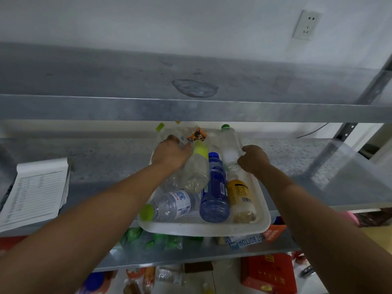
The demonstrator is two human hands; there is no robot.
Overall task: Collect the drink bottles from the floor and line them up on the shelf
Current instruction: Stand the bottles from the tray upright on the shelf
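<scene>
A white perforated tray [216,229] sits on the middle metal shelf [101,166], its front edge over the shelf's lip. Several drink bottles lie in it: a blue bottle [215,194], a yellow-labelled bottle [240,198], a clear water bottle with a green cap [169,205], a clear bottle with a yellow-green band [197,168] and a green-capped clear bottle [229,145]. My left hand [169,154] grips a clear bottle at the tray's back left. My right hand [253,159] is curled at the tray's right rim, beside the green-capped bottle.
A lined notepad [34,194] lies at the left of the middle shelf. The upper shelf [191,111] is bare apart from a stain. Lower shelves hold packaged goods and a red box [269,272]. A wall socket [306,24] is up right.
</scene>
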